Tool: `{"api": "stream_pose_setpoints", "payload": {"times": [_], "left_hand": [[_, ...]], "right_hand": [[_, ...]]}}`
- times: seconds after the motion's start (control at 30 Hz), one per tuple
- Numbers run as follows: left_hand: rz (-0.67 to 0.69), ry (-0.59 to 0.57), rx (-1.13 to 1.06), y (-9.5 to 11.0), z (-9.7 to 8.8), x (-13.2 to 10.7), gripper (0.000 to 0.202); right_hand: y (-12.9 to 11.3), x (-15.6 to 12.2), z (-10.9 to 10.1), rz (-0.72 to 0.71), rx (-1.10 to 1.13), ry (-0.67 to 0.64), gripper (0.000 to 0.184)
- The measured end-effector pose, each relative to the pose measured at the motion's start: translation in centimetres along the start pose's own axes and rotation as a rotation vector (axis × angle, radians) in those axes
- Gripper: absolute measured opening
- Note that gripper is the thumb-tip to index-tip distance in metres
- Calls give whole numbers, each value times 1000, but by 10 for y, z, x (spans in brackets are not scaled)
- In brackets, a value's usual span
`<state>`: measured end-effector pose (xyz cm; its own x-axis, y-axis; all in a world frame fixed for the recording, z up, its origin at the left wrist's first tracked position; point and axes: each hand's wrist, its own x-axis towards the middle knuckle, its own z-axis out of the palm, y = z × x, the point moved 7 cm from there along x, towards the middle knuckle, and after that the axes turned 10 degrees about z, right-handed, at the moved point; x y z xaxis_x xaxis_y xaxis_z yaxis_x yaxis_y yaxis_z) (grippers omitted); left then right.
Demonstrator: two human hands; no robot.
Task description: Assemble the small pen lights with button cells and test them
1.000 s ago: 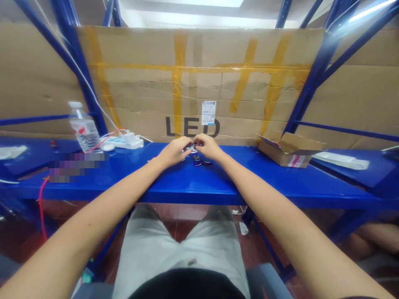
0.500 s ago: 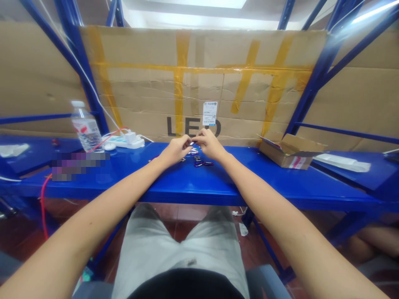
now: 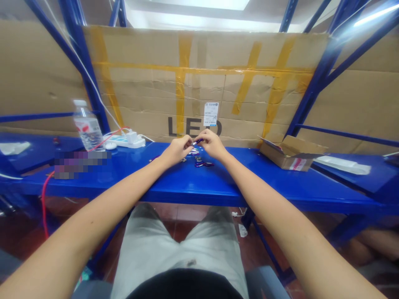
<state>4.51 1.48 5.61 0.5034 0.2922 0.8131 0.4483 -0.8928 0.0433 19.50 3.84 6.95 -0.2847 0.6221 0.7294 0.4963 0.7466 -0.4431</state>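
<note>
My left hand (image 3: 176, 150) and my right hand (image 3: 213, 145) meet above the blue shelf (image 3: 193, 182), near its back. Both are pinched on a small purple and silver metal piece (image 3: 196, 142) held between their fingertips, slightly above the surface. Just below the hands, several small purple and silver pieces (image 3: 202, 162) lie loose on the shelf. The piece is too small to make out in detail.
A water bottle (image 3: 87, 126) and a white power strip with a plug (image 3: 126, 140) and red cable stand at the left. An open cardboard box (image 3: 291, 151) sits at the right. A taped cardboard sheet marked LED (image 3: 199, 83) closes the back.
Both hands have risen a little from the shelf with the small piece pinched between them. The loose pieces below have stayed put.
</note>
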Motion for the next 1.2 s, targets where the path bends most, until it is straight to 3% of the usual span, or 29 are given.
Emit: {"api": "stream_pose_setpoints", "payload": {"times": [0.37, 0.57, 0.67, 0.8, 1.03, 1.1, 1.2], "left_hand": [[-24, -1, -7, -10, 3, -2, 10], [-96, -16, -108, -12, 3, -4, 13], [-69, -39, -138, -7, 4, -3, 12], [-9, -19, -65, -2, 2, -3, 11], [-28, -34, -17, -2, 1, -3, 10], [-27, -64, -2, -2, 2, -4, 10], [-5, -82, 31, -1, 3, -4, 8]], "right_hand": [[-3, -1, 5, -57, -74, -94, 29], [7, 3, 2, 214, 318, -50, 13], [15, 1, 6, 332, 479, -24, 17], [22, -1, 17, 455, 567, -124, 26], [1, 0, 0, 255, 401, -23, 24], [-2, -2, -1, 255, 369, -22, 23], [-2, -3, 5, 320, 520, -71, 30]]}}
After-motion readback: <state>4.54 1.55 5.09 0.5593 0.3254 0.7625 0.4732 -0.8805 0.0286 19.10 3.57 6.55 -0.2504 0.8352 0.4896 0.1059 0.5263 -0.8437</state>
